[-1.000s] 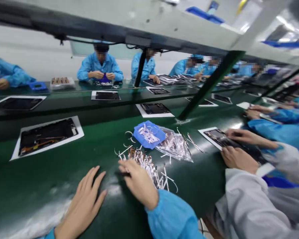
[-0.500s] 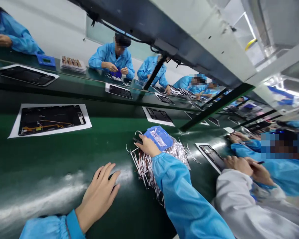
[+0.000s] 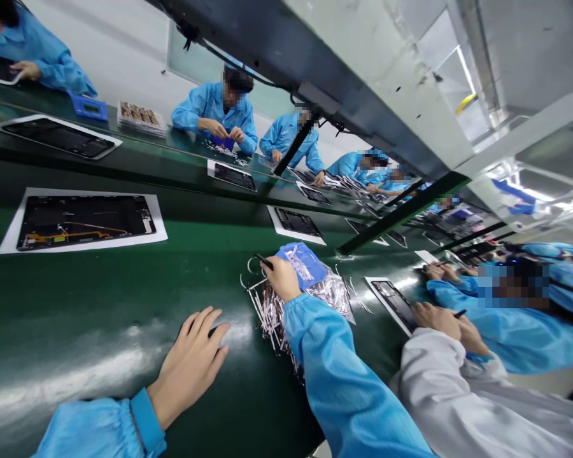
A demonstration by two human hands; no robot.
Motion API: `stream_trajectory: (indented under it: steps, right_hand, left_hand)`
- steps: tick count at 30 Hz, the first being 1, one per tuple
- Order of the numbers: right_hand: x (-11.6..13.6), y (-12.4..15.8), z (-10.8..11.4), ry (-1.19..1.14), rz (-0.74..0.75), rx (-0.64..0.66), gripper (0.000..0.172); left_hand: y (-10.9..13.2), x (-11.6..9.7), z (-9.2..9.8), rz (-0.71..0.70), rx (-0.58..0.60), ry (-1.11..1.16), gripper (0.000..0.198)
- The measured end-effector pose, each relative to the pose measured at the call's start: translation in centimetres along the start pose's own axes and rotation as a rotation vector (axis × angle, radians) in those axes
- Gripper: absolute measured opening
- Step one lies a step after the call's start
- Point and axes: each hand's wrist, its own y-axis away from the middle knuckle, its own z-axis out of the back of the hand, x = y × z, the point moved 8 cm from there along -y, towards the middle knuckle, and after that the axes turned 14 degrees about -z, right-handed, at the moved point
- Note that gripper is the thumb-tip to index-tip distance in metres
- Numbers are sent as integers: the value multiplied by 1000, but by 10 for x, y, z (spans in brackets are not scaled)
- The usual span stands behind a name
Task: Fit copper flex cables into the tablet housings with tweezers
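My left hand (image 3: 188,362) hovers over or rests on the green work surface (image 3: 100,305), with its fingers spread and nothing in them. Closed around a slim black stick-like tool (image 3: 264,261), my right hand (image 3: 282,278) is at the left side of a blue tray (image 3: 308,264) holding small white strips. Beneath and around that tray lies a heap of thin silvery and white strips (image 3: 270,315), partly hidden by my right sleeve. A few loose white strips (image 3: 360,296) lie to its right. The tool's exact kind is too small to make out.
A black device panel with an orange ribbon cable (image 3: 90,222) lies on white paper at left; another panel (image 3: 296,222) lies farther back. A slanted dark post (image 3: 396,216) rises beyond the tray. On the right, a co-worker's hands (image 3: 442,321) are at a panel. Several people sit opposite.
My right hand has turned and lifted slightly, so the black tool now points up and left. My left hand stays nearly still. The panel at left has shifted left in view.
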Motion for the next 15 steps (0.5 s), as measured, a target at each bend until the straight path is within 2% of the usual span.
stream_trajectory:
  steps: [3, 6, 10, 15]
  right_hand:
    - [-10, 0, 20, -7, 5, -39, 29]
    - [-17, 3, 24, 6, 14, -15, 25]
    - [-22, 8, 6, 36, -9, 41, 34]
    - [-28, 0, -16, 89, -81, 103, 32]
  left_hand:
    - [0, 1, 0, 9, -13, 25, 32]
    - [1, 2, 0, 8, -23, 43, 31]
    - [2, 3, 1, -1, -30, 47, 31]
    - [1, 2, 2, 5, -30, 41, 31]
